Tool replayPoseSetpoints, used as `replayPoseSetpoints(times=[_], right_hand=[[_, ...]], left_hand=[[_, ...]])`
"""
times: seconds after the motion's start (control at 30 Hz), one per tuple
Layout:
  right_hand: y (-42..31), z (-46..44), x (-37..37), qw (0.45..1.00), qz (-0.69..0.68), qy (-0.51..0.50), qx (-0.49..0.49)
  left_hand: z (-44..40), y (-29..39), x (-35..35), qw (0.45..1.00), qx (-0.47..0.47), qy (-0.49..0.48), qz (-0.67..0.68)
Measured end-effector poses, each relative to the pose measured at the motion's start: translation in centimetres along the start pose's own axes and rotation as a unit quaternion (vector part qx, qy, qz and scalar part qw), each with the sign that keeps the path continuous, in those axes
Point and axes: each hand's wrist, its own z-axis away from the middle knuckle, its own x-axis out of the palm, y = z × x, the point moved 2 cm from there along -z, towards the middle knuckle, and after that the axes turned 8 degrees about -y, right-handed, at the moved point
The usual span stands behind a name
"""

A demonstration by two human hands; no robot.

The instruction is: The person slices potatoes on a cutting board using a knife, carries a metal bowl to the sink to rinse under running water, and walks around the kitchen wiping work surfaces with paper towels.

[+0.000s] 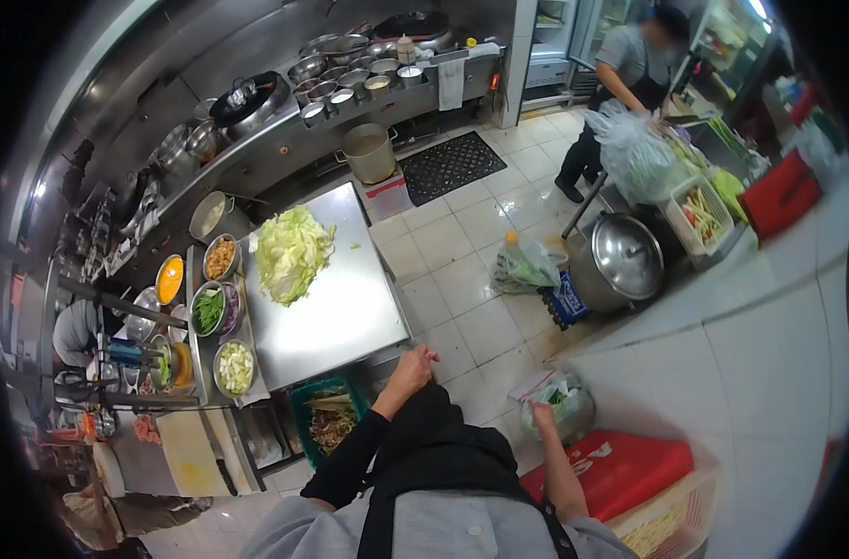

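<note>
My left hand point(411, 369) is held in front of my apron, off the right front corner of the steel table point(350, 326). Its fingers are curled together and no object shows in them. Low on my right side, my right hand point(544, 419) grips the edge of a clear plastic bag point(574, 415) with green vegetables inside. The bag's far side rests against the white wall. A heap of shredded pale-green cabbage or lettuce point(292, 253) lies on the far part of the steel table.
Bowls of cut vegetables point(234, 366) line the table's left side. A green basket of scraps point(314, 419) stands below its front edge. A red bag point(620, 470) and a crate point(676, 517) sit on my right. A lidded pot point(620, 261) and a co-worker point(634, 74) are farther off.
</note>
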Motion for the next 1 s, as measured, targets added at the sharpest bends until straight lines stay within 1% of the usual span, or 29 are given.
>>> replayPoseSetpoints(times=[0.07,0.1,0.2,0.23,0.27,0.33,0.4,0.43,0.47,0.53,0.57,0.6,0.63,0.7,0.77,0.8,0.83,0.87,0.9,1.0], right_hand=[[-4.3,-3.8,-4.9,0.983,-0.173,0.009,-0.061],[-4.7,-4.6,-6.5,0.963,-0.258,0.009,-0.081],[-4.8,-8.5,-11.7,0.942,-0.326,-0.031,-0.069],[-6.4,-8.3,-13.0,0.967,-0.253,0.004,-0.038],[-6.9,-7.0,-14.4,0.984,-0.174,0.039,0.002],[-3.9,-7.4,-16.0,0.994,-0.093,0.048,0.029],[-2.9,-5.9,-16.1,0.991,-0.087,0.077,0.068],[-6.4,-3.4,-16.4,0.987,-0.105,0.056,0.107],[-9.0,-1.1,-16.5,0.981,-0.121,0.036,0.147],[-13.1,-1.2,-16.6,0.973,-0.135,0.018,0.187],[-14.5,-1.9,-16.7,0.970,-0.140,0.008,0.199],[-16.0,-3.3,-16.9,0.968,-0.144,0.004,0.205],[-16.8,-5.6,-17.1,0.968,-0.144,-0.004,0.206],[-17.6,-11.6,-17.7,0.971,-0.133,-0.023,0.197],[-19.2,-18.0,-19.4,0.977,-0.107,-0.044,0.178],[-20.3,-21.3,-20.6,0.980,-0.092,-0.056,0.167],[-21.7,-25.0,-22.1,0.983,-0.069,-0.066,0.155],[-23.2,-29.2,-24.1,0.986,-0.027,-0.080,0.140],[-25.1,-33.1,-26.0,0.988,0.012,-0.091,0.125],[-32.4,-45.7,-31.4,0.981,0.148,-0.111,0.059]], left_hand=[[-5.5,-0.7,-0.1,0.989,0.078,0.114,-0.055],[-8.4,-2.3,0.1,0.987,0.088,0.131,-0.026],[-15.3,1.7,-3.1,0.992,-0.040,0.040,0.114],[-18.6,1.5,-3.2,0.980,-0.059,0.016,0.191],[-21.6,1.2,-3.9,0.988,-0.026,0.021,0.149],[-28.6,1.6,-4.2,0.995,0.043,0.033,0.078],[-36.5,1.8,-3.5,0.990,0.050,0.006,0.128],[-38.8,1.6,-3.5,0.988,0.048,-0.009,0.146],[-40.9,1.7,-4.2,0.990,0.013,-0.053,0.131],[-46.1,2.6,-5.4,0.984,-0.049,-0.142,0.097],[-48.3,2.7,-5.9,0.990,-0.045,-0.123,0.053],[-50.3,1.1,-5.9,0.994,-0.037,-0.106,0.007],[-51.6,-1.0,-5.9,0.995,-0.034,-0.087,-0.037],[-53.6,-6.2,-6.6,0.984,-0.132,-0.117,0.026],[-55.2,-12.5,-7.1,0.959,-0.237,-0.117,0.107],[-55.2,-13.3,-8.8,0.949,-0.255,-0.106,0.155],[-55.8,-12.3,-11.0,0.937,-0.269,-0.098,0.202],[-56.2,-11.2,-13.1,0.925,-0.296,-0.062,0.229],[-56.4,-9.6,-15.3,0.912,-0.324,-0.032,0.252],[-59.1,-10.7,-19.4,0.884,-0.364,0.013,0.294]])
